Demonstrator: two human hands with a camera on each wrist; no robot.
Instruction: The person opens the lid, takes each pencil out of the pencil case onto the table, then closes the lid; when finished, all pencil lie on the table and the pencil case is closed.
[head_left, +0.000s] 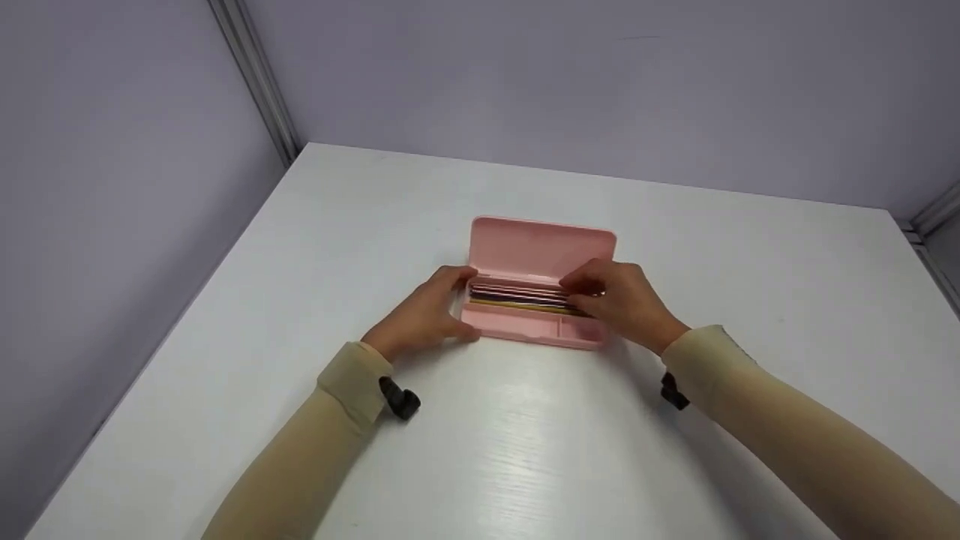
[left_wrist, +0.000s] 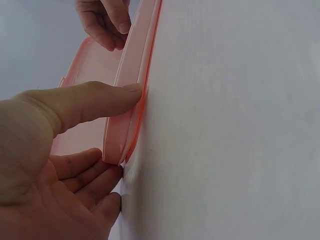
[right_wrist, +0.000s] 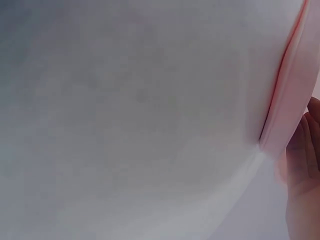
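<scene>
Pink plastic, the case (head_left: pixel 536 334) lies open in the middle of the white table (head_left: pixel 525 450), its lid (head_left: pixel 542 247) standing up at the back and pencils (head_left: pixel 517 298) lying in a row inside. The left hand (head_left: pixel 424 315) grips the case's left end, thumb on the front wall and fingers round the corner. The right hand (head_left: pixel 622 300) rests over the right end, fingertips (head_left: pixel 574 285) curled together onto the pencils.
</scene>
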